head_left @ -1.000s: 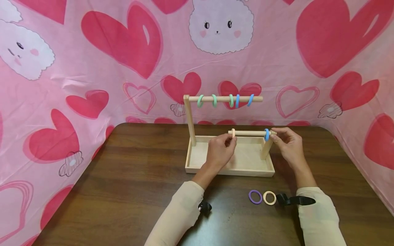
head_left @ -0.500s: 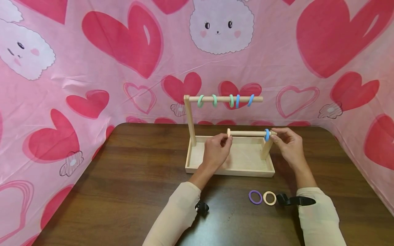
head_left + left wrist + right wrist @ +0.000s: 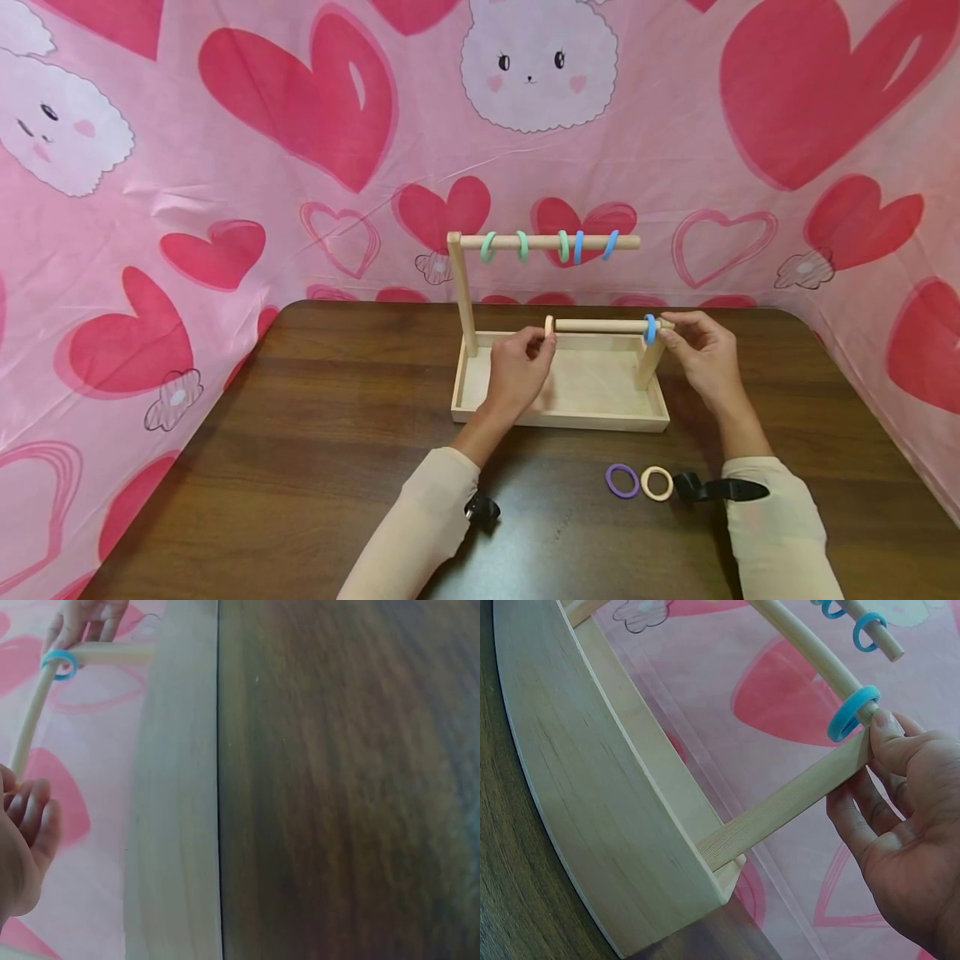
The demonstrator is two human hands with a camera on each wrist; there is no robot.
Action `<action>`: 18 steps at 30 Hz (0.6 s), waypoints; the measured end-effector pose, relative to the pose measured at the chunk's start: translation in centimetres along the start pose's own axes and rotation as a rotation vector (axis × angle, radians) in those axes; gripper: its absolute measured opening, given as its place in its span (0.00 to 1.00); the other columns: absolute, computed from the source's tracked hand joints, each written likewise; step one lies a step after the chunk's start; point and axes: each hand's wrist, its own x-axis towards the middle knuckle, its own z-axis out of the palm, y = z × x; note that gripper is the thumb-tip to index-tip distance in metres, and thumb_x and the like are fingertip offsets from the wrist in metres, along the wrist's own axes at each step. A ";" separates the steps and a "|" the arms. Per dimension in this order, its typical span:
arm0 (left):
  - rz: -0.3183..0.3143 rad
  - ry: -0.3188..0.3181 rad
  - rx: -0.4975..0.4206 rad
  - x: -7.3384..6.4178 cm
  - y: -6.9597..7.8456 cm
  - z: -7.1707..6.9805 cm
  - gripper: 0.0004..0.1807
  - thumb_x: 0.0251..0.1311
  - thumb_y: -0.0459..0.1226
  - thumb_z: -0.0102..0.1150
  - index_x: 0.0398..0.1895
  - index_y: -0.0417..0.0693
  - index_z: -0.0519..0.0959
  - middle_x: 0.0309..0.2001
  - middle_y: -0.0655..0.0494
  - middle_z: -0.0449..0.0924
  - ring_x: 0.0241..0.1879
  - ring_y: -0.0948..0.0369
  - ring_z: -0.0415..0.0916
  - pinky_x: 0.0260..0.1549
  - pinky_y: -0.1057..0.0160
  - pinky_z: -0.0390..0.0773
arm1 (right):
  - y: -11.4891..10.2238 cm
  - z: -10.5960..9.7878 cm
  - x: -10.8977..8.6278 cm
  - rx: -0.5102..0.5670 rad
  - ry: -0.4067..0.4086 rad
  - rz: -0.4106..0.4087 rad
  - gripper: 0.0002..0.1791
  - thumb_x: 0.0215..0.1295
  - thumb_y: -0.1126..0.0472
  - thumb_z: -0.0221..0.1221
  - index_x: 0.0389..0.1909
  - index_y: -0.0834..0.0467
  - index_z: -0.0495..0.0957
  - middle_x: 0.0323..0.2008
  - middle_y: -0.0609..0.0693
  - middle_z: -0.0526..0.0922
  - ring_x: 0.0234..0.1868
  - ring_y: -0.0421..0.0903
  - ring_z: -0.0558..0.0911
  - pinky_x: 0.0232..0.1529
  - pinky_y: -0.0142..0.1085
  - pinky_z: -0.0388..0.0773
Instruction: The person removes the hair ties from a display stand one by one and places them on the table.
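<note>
My left hand (image 3: 519, 373) pinches a peach ring (image 3: 550, 324) between thumb and fingers, right at the free left end of the lower wooden bar (image 3: 600, 326). In the left wrist view, that hand's fingertips are partly cut off and the ring is hidden. The thumb and fingers of my right hand (image 3: 703, 346) grip the top of the short post (image 3: 795, 793), where the lower bar joins it. Close to this hand a blue ring (image 3: 840, 726) hangs on the bar. Above, the upper bar (image 3: 543, 242) carries green rings (image 3: 522, 246) and blue rings (image 3: 579, 247).
The bars belong to a wooden stand with a shallow tray (image 3: 558, 418) as its base, on a brown table (image 3: 337, 433). A purple ring (image 3: 625, 497) and a cream ring (image 3: 658, 499) lie in front of it. Pink heart-printed cloth (image 3: 420, 150) hangs behind.
My left hand has moved left with the peach ring, sliding it along the lower bar to its left end. My right hand has kept its grip on the post.
</note>
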 end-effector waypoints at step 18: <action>-0.444 -0.174 -0.449 -0.8 1.4 -1.1 0.13 0.71 0.32 0.55 0.42 0.25 0.81 0.32 0.32 0.84 0.22 0.72 0.79 0.32 0.67 0.86 | 0.0 0.0 0.1 -0.021 0.005 0.014 0.17 0.62 0.80 0.61 0.40 0.56 0.88 0.30 0.30 0.86 0.31 0.29 0.79 0.35 0.18 0.75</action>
